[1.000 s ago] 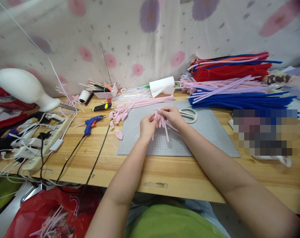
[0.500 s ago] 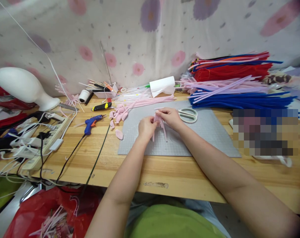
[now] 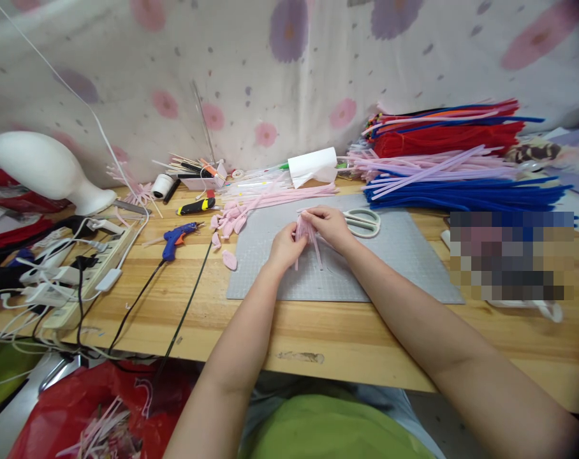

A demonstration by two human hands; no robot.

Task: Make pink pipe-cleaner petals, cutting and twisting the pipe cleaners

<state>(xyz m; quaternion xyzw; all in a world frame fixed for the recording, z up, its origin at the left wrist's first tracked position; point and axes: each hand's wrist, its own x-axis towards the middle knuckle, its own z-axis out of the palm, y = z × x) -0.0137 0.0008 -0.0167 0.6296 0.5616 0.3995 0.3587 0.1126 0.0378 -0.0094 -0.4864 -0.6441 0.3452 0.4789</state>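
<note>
Several pink pipe cleaners point(image 3: 317, 252) are gathered between my hands above the grey cutting mat point(image 3: 337, 284), their loose ends pointing down toward me. My left hand point(image 3: 285, 247) is closed on them from the left side. From the right, my right hand point(image 3: 326, 224) pinches the same bunch near its upper end. My fingers partly hide where the stems meet. Scissors with pale green handles point(image 3: 363, 223) lie just beyond my right hand, their blades hidden. Pink folded petal-like pieces point(image 3: 229, 223) lie in a small heap at the mat's left edge, with one piece point(image 3: 229, 259) nearer me.
A blue glue gun point(image 3: 177, 239) and a yellow-black cutter point(image 3: 197, 206) lie left of the mat. A power strip point(image 3: 91, 274) with tangled cables fills the left side. Blue pipe cleaners point(image 3: 466, 193) are stacked at back right, by a white roll point(image 3: 312, 166).
My left hand has shifted slightly to the right along the bunch. My right hand stays nearly in place, still pinching the pink pipe cleaners.
</note>
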